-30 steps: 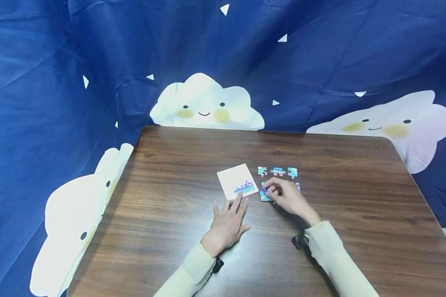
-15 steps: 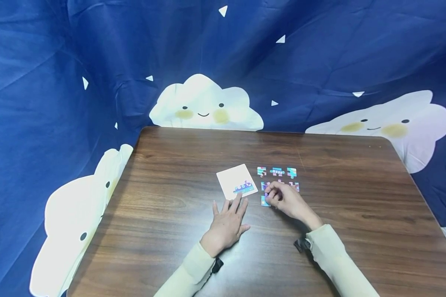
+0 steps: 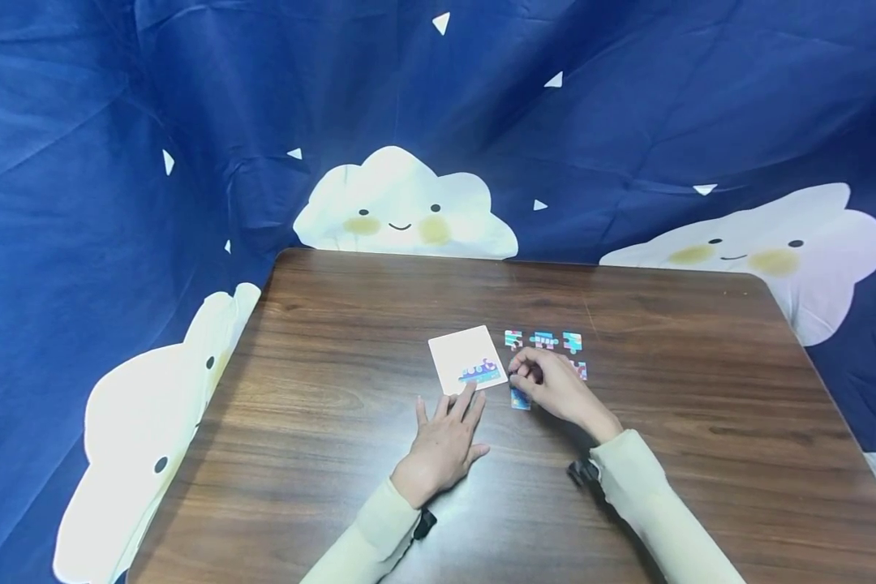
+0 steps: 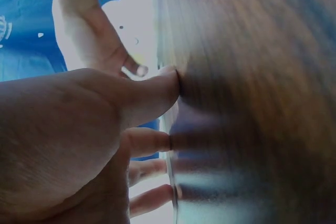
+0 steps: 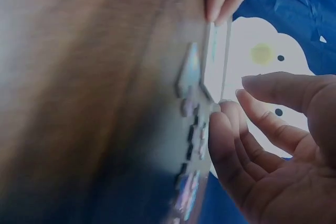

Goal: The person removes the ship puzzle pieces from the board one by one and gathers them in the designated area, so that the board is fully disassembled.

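Observation:
My left hand (image 3: 440, 450) lies flat with its fingers spread, fingertips at the near edge of a square white card (image 3: 454, 354) that bears a small purple-and-blue picture. To the right, my right hand (image 3: 560, 391) is over several colourful jigsaw puzzle pieces, fingers bent. A dark sliver shows by its fingertips in the head view; whether they pinch a piece cannot be made out. Below them lies a blue jigsaw piece (image 3: 521, 399). In the right wrist view this jigsaw piece (image 5: 190, 69) lies apart from the fingers. My right hand hides part of the middle row.
Along the back of the group lie a left jigsaw piece (image 3: 513, 338), a middle jigsaw piece (image 3: 543, 340) and a right jigsaw piece (image 3: 573, 341). The brown wooden table (image 3: 358, 341) meets a blue cloth backdrop (image 3: 591, 146) with white clouds.
The blue jigsaw piece has slid a little toward the person, out from the row behind it. My right hand then shifted left and slightly away. My left hand has stayed put.

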Demonstrator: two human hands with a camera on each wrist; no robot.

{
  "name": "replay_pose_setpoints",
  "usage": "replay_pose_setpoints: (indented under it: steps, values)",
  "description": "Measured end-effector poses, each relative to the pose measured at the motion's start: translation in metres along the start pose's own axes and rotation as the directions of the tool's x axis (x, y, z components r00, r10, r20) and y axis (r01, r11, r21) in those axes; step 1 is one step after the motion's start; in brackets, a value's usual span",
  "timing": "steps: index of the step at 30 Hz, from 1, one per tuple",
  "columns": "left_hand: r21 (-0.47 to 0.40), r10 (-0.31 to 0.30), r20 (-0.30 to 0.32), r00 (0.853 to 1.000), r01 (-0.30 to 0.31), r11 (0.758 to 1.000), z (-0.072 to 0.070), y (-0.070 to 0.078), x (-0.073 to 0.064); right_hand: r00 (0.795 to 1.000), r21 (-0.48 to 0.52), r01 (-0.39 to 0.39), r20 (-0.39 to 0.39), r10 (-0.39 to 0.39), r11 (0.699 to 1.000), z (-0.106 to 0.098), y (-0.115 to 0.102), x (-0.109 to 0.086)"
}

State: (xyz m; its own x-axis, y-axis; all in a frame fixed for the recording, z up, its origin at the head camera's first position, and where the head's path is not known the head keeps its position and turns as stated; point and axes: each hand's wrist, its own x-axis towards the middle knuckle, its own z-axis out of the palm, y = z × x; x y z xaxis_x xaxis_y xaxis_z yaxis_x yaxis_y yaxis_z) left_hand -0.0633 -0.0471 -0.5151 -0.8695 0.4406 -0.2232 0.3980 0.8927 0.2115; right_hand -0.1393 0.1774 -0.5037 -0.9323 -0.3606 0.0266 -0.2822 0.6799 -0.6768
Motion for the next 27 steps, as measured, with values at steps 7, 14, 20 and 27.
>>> replay_pose_setpoints:
  steps: [7,14,20,27]
  values:
    - [0.001,-0.001,0.003,1.000,0.001,1.000,-0.002,0.000,0.001,1.000,0.003,0.014,0.026,-0.014,1.000,-0.002,-0.011,0.020]
    - [-0.015,0.011,-0.014,1.000,-0.011,1.000,-0.002,-0.001,-0.001,0.998,0.010,-0.003,0.057,0.003,1.000,-0.001,-0.019,0.033]
    - [-0.001,0.007,-0.004,1.000,-0.007,1.000,-0.001,-0.002,-0.001,0.997,0.025,0.012,0.071,-0.014,1.000,0.006,-0.025,0.042]
    - [-0.011,0.011,-0.007,1.000,-0.011,1.000,-0.002,-0.002,-0.001,0.995,0.033,0.024,0.098,-0.027,0.999,0.015,-0.026,0.048]
